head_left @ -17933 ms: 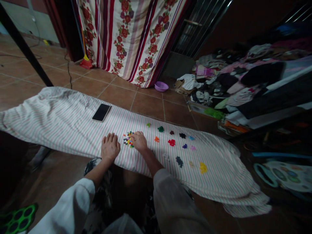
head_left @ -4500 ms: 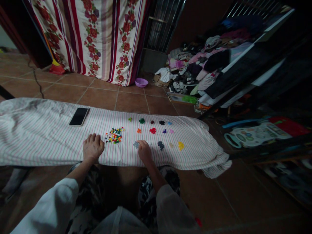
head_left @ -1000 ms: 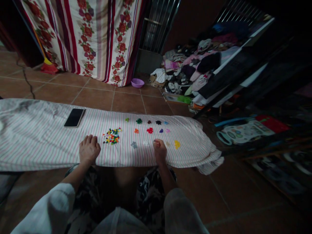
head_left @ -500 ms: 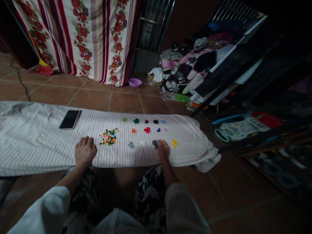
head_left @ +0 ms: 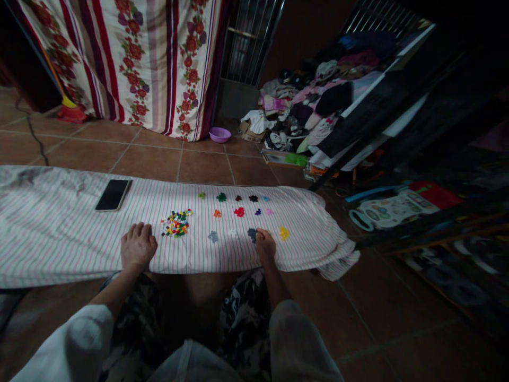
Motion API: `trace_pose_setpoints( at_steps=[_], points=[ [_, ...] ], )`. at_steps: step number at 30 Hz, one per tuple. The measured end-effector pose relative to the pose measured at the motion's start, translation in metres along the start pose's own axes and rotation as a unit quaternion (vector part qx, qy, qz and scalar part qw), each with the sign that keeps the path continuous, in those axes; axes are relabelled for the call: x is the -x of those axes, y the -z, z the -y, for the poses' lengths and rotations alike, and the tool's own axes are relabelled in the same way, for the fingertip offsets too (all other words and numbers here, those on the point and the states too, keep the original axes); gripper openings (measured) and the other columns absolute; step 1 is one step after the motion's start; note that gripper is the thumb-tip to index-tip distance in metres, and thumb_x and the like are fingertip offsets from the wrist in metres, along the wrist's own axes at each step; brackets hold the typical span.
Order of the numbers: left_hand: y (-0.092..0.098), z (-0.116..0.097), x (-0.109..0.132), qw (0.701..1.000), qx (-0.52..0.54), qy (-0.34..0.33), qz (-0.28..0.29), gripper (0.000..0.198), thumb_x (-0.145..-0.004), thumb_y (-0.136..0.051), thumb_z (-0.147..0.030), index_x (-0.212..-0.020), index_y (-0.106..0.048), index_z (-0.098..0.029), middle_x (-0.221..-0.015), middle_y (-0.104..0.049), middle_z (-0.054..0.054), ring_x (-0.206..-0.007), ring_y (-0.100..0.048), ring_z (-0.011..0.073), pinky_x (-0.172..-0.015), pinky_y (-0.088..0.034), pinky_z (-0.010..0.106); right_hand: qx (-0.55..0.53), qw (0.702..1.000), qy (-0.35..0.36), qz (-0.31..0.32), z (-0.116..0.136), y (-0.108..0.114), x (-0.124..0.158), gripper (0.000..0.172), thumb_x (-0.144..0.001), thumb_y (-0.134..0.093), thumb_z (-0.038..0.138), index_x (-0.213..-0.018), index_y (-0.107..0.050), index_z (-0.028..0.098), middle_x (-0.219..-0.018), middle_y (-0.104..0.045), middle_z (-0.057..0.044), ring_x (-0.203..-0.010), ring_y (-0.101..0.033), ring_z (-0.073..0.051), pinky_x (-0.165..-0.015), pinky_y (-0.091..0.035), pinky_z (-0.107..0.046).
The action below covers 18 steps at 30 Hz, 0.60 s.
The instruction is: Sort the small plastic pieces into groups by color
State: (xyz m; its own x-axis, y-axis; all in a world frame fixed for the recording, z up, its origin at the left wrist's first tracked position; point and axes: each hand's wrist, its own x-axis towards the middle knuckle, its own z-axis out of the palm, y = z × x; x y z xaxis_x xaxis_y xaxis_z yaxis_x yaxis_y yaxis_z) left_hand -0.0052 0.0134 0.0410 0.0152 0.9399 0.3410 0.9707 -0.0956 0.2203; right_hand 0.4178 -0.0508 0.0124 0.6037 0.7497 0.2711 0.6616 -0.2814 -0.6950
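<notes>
1 dark grey pile [head_left: 252, 234], long axis unclear, lies on the desk [head_left: 314, 241] beside the right grip [head_left: 262, 240], curled closed, contents hidden. The left grip [head_left: 138, 248] rests palm-down near the mixed pile [head_left: 176, 227], openness unclear.

Dim room, apparently in a home
A floral red-and-white cloth curtain [head_left: 159, 63] hangs above brown square floor tiles [head_left: 151, 160], near a round purple basin [head_left: 220, 136] and multicoloured clothes heap [head_left: 308, 106]

In dim light we see floor tiles [head_left: 151, 159] at middle left and lower right, a flowered curtain [head_left: 157, 69] at upper left, bars [head_left: 248, 48] at top centre, and heaped clothes [head_left: 304, 109] below a dark wall [head_left: 308, 32] at upper right.
</notes>
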Motion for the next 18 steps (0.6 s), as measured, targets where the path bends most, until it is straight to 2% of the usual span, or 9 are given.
trace_pose_setpoints(
  at_steps=[5,9,13,18],
  points=[
    [0.001,-0.001,0.000,1.000,0.007,0.007,0.006,0.040,-0.089,-0.043,-0.025,-0.122,-0.063,-0.013,-0.136,-0.060,0.021,-0.133,-0.049,0.0351,-0.104,-0.040,0.052,-0.012,0.999,0.036,0.016,-0.008,0.006,0.010,0.041,-0.075,-0.055,0.039,-0.104,-0.070,0.015,-0.100,-0.070,-0.013,-0.083,-0.064,-0.024,-0.082,-0.054,-0.039],
    [0.001,-0.001,0.000,1.000,0.023,0.011,0.001,0.040,-0.086,-0.045,-0.025,-0.122,-0.062,-0.016,-0.134,-0.061,0.020,-0.132,-0.049,0.0356,-0.104,-0.039,0.054,0.002,0.998,0.060,0.033,-0.014,0.009,0.019,0.042,-0.075,-0.059,0.038,-0.108,-0.069,0.015,-0.098,-0.069,-0.013,-0.083,-0.063,-0.025,-0.077,-0.055,-0.040],
    [0.000,-0.001,0.000,1.000,0.026,0.008,-0.003,0.040,-0.086,-0.046,-0.026,-0.121,-0.062,-0.018,-0.133,-0.061,0.018,-0.132,-0.049,0.0343,-0.103,-0.038,0.052,0.019,0.997,0.061,0.035,-0.015,0.009,0.018,0.038,-0.076,-0.056,0.034,-0.108,-0.068,0.017,-0.096,-0.069,-0.011,-0.082,-0.062,-0.025,-0.077,-0.055,-0.039],
    [0.000,0.000,0.000,1.000,0.023,0.008,0.000,0.039,-0.087,-0.044,-0.025,-0.121,-0.062,-0.016,-0.134,-0.060,0.018,-0.132,-0.049,0.0337,-0.104,-0.039,0.051,0.023,0.996,0.073,0.039,-0.014,0.008,0.011,0.035,-0.074,-0.051,0.027,-0.102,-0.069,0.017,-0.092,-0.068,-0.010,-0.086,-0.062,-0.025,-0.085,-0.054,-0.041]
  ],
)
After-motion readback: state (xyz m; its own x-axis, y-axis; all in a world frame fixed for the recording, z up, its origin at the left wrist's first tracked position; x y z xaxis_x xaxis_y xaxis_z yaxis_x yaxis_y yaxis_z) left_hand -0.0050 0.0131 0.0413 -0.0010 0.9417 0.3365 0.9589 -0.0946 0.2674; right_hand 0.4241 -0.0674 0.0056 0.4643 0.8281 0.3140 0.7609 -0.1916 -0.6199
